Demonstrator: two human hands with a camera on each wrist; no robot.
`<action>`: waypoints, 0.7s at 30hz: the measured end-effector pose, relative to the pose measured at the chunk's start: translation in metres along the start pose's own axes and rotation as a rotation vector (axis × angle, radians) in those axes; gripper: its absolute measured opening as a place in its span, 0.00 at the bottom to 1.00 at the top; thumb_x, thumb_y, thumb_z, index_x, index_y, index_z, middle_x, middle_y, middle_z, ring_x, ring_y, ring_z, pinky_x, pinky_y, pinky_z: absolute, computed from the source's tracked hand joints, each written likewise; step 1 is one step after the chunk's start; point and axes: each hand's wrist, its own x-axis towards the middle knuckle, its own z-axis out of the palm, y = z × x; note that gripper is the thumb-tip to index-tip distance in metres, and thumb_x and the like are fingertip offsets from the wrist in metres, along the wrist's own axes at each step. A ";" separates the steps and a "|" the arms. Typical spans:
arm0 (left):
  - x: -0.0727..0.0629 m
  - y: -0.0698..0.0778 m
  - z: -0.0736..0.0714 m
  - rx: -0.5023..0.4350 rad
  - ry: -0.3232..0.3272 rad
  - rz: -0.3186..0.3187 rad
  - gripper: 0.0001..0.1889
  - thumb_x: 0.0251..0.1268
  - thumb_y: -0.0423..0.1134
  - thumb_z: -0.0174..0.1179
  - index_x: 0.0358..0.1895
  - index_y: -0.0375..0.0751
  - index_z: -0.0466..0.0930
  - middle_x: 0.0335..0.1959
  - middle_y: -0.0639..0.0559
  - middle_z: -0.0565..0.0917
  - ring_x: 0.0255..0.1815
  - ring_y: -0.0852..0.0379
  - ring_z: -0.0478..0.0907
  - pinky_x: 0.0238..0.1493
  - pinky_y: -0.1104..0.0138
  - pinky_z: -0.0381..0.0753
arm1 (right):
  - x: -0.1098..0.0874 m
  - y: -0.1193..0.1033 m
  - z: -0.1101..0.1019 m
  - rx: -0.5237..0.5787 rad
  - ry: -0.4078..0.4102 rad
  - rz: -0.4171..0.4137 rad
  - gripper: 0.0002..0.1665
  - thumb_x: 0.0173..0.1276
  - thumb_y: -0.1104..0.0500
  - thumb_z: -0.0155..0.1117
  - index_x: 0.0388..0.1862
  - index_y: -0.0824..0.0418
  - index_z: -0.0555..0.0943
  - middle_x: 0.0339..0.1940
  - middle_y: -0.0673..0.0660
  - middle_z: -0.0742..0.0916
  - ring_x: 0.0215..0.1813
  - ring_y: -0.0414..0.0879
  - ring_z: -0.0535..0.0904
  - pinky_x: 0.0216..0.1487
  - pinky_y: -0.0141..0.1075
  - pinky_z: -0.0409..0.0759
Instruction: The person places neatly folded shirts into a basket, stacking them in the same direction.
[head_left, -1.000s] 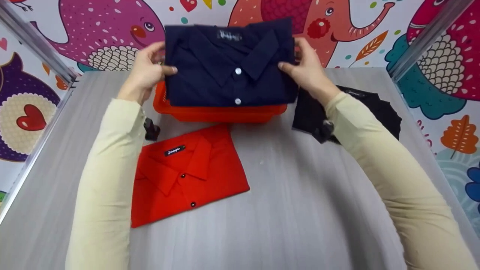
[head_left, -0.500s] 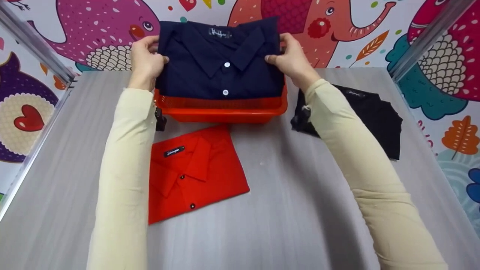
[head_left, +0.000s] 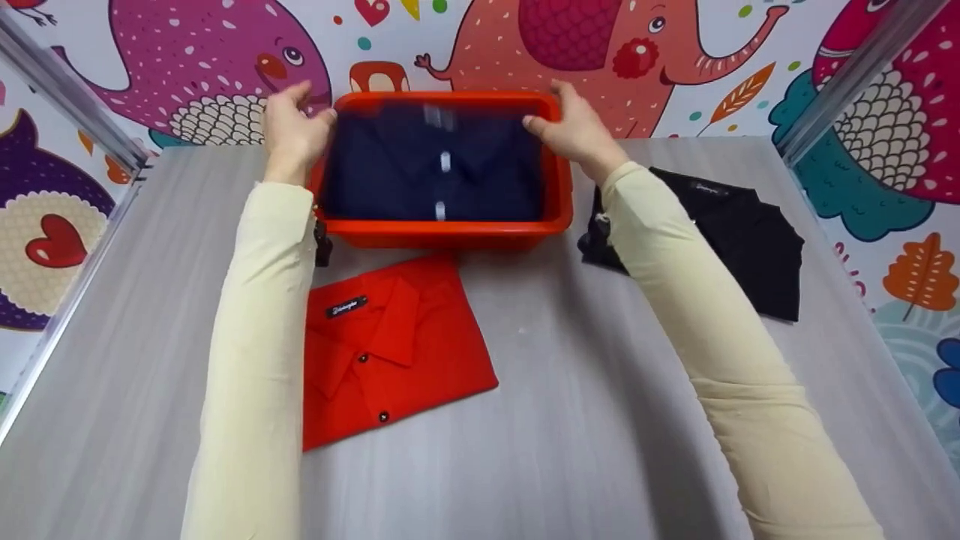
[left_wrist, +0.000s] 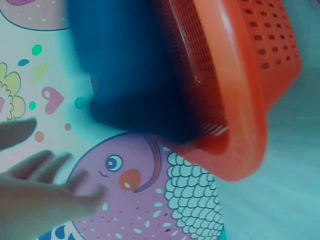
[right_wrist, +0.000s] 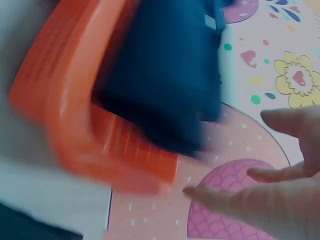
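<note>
Two hands (head_left: 292, 131) (head_left: 579, 133), fingers (right_wrist: 225, 200) apart, flank blurred navy shirt (head_left: 390, 172), label (head_left: 439, 117) unreadable, partly in basket (head_left: 450, 232).

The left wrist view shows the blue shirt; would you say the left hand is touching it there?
No, patterned wall shows between the left hand and the blue shirt.

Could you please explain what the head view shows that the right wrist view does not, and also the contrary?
Only the head view: the red shirt, left hand and both sleeves.

Only the right wrist view: the yellow flower on the wall and visible slots in the basket.

Both: the right hand, basket, navy shirt, wall and, it seems, black clothes, just a dark corner in the right wrist view.
</note>
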 end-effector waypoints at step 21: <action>-0.016 -0.041 -0.020 -0.015 -0.112 -0.091 0.33 0.64 0.32 0.56 0.73 0.40 0.60 0.75 0.45 0.57 0.74 0.53 0.51 0.70 0.64 0.55 | -0.016 0.019 -0.005 -0.153 -0.065 -0.054 0.32 0.75 0.47 0.49 0.72 0.58 0.60 0.72 0.58 0.64 0.69 0.51 0.62 0.67 0.45 0.63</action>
